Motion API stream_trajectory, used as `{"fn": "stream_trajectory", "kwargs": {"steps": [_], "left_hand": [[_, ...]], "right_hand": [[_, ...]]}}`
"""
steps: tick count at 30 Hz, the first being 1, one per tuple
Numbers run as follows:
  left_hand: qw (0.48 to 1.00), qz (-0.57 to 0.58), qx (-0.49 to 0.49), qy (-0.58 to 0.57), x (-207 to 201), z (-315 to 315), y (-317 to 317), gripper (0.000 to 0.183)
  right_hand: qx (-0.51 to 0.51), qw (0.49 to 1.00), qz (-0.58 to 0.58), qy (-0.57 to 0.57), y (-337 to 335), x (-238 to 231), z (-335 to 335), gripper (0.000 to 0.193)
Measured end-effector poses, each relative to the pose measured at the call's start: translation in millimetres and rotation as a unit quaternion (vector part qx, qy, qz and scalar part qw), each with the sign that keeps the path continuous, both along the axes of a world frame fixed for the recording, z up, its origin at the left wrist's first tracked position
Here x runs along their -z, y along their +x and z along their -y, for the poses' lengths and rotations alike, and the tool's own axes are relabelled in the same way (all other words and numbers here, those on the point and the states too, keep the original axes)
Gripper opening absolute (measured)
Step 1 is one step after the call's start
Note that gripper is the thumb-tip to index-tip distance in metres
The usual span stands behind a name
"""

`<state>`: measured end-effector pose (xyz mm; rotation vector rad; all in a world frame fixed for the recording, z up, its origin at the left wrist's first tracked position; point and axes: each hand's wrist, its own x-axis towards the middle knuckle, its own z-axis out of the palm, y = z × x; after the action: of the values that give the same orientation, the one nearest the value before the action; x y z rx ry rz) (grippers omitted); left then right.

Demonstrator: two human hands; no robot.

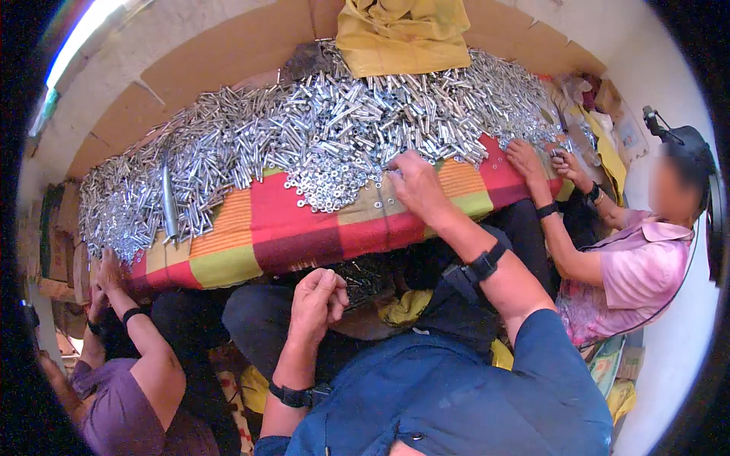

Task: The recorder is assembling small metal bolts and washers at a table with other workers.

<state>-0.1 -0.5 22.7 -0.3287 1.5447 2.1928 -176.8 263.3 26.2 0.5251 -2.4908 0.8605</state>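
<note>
A long heap of shiny metal bolts or sleeves [365, 114] covers the back of a cloth-covered table. In front of it spreads a small pile of metal nuts [325, 181]. Right beside that pile my right hand [414, 182] is at the heap's edge, fingers bent together and pointing down. Whatever is between its fingertips is hidden. A few loose nuts [384, 203] lie on the cloth just below it. My left hand [318, 302] is raised over my lap, apart from the table, thumb pressed to curled fingers; I cannot see whether it holds anything.
The checked cloth [295, 228] forms the table's front edge. A yellow sack [403, 34] sits behind the heap. A pointed metal tool [169, 201] lies left. Co-workers' hands are at the left end [106, 272] and right end [526, 161]. Metal parts [365, 283] lie below the table edge.
</note>
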Motion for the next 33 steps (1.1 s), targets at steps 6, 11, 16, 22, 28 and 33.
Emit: {"fn": "stream_trajectory", "kwargs": {"steps": [6, 11, 16, 22, 28, 33], "left_hand": [[1.000, -0.004, 0.003, 0.006, 0.8, -4.0, 1.4, 0.028], [1.000, -0.004, 0.002, -0.004, -0.1, -1.6, 3.2, 0.026], [1.000, -0.006, 0.015, 0.007, -4.5, -2.0, 2.4, 0.027], [1.000, 0.002, 0.009, 0.018, -4.4, -3.3, 1.7, 0.024], [0.999, -0.017, 0.004, 0.039, -0.1, -4.0, 2.7, 0.021], [1.000, -0.013, 0.018, 0.008, -6.9, -3.9, 0.9, 0.023]], "right_hand": [[0.081, 0.985, 0.067, 0.139, -26.3, 16.2, 0.0, 0.012], [0.041, 0.970, 0.131, 0.199, -34.1, 3.7, -2.7, 0.015], [0.019, 0.982, 0.103, 0.160, -28.0, 2.7, -10.1, 0.013], [0.031, 0.975, 0.119, 0.182, -28.4, 4.4, -8.3, 0.016], [0.001, 0.983, 0.111, 0.148, -25.6, -0.4, -10.6, 0.018], [-0.026, 0.992, 0.105, 0.062, -18.9, -0.8, -7.9, 0.019]]}}
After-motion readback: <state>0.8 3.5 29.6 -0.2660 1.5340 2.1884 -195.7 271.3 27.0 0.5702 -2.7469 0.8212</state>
